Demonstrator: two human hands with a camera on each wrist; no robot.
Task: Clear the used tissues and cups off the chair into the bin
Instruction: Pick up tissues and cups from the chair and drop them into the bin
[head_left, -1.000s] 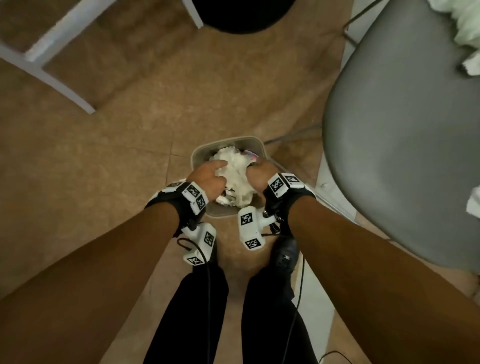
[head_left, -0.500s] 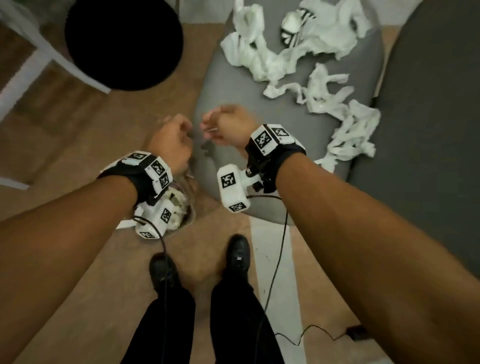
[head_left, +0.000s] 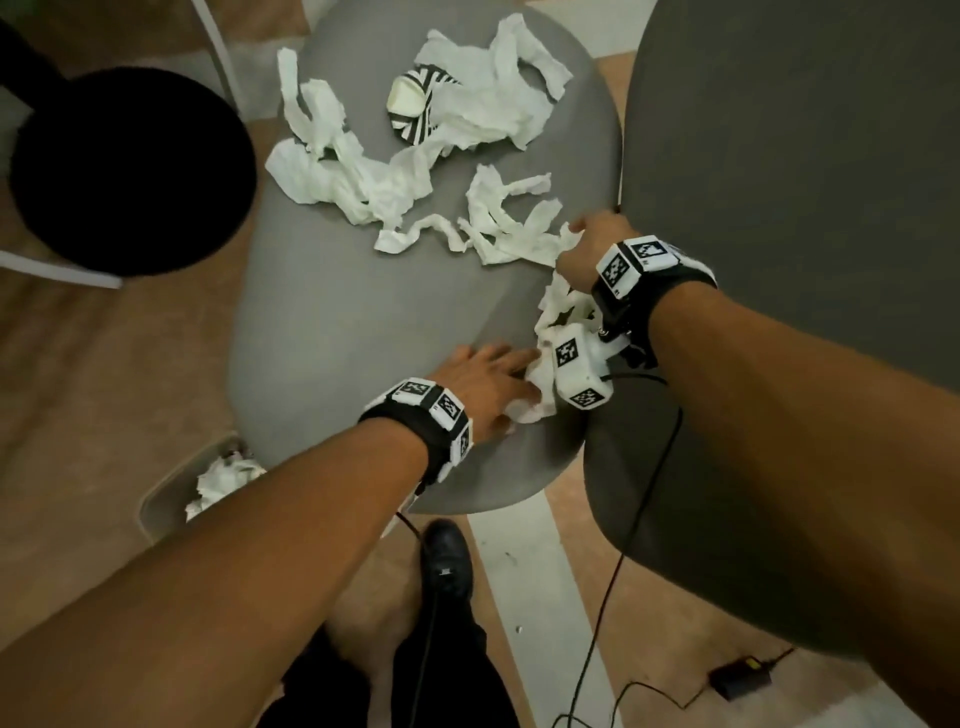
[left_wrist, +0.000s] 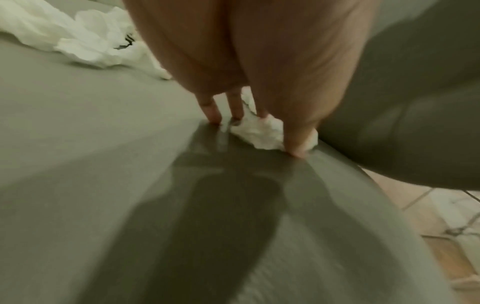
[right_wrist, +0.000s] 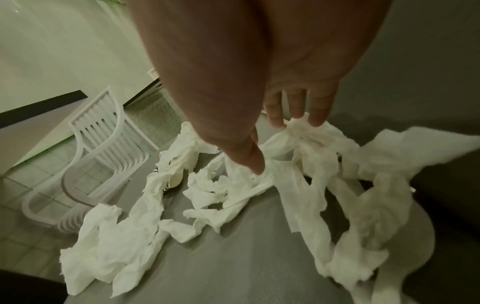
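A grey chair seat (head_left: 337, 322) carries several torn white tissues (head_left: 363, 182) and a black-and-white striped cup (head_left: 415, 104) lying on its side at the far end. My left hand (head_left: 519, 374) lies at the seat's near right edge. Its straight fingers and thumb (left_wrist: 296, 144) touch down around a small tissue wad (left_wrist: 262, 133). My right hand (head_left: 582, 239) reaches over the right edge, and its fingertips (right_wrist: 317, 119) and thumb rest on a long tissue strip (right_wrist: 311, 148). The grey bin (head_left: 171, 488) stands on the floor at the lower left with crumpled tissue (head_left: 223, 478) inside.
A black round stool (head_left: 130, 171) stands left of the chair, with a large dark grey surface (head_left: 805, 156) on the right. A white slatted chair (right_wrist: 103, 148) stands beyond. Cables and a black adapter (head_left: 737, 680) lie on the floor near my shoe (head_left: 447, 566).
Both hands left the bin, where they pressed tissue down, rose empty over the chair and now reach the tissues at its right edge. My view swung from bin to seat.
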